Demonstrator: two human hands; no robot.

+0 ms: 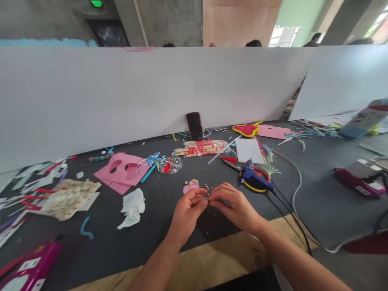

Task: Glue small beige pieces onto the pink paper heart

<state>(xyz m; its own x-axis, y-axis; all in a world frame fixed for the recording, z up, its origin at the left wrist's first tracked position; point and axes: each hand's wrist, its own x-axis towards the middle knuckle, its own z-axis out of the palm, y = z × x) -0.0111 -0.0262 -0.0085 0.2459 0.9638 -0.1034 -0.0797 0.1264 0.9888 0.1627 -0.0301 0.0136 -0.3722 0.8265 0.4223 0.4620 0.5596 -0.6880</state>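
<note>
My left hand [192,208] and my right hand [232,202] meet fingertip to fingertip above the near part of the dark tabletop. Both are closed in a pinch at the same spot. Whatever sits between the fingertips is tiny and brownish, too small to name. Just beyond the left fingers lies a small pink piece [190,187] with a greenish edge, partly hidden by that hand. Little beige bits [194,182] cover its far end, and a few more are scattered beside it near my fingertips.
A blue glue gun [251,171] and scissors [232,163] lie to the right, with cables trailing off. Beyond are packaged sticks [200,148] and a phone [195,126] against a white partition [145,93]. Pink card [121,169] and crumpled tissue [133,208] lie to the left.
</note>
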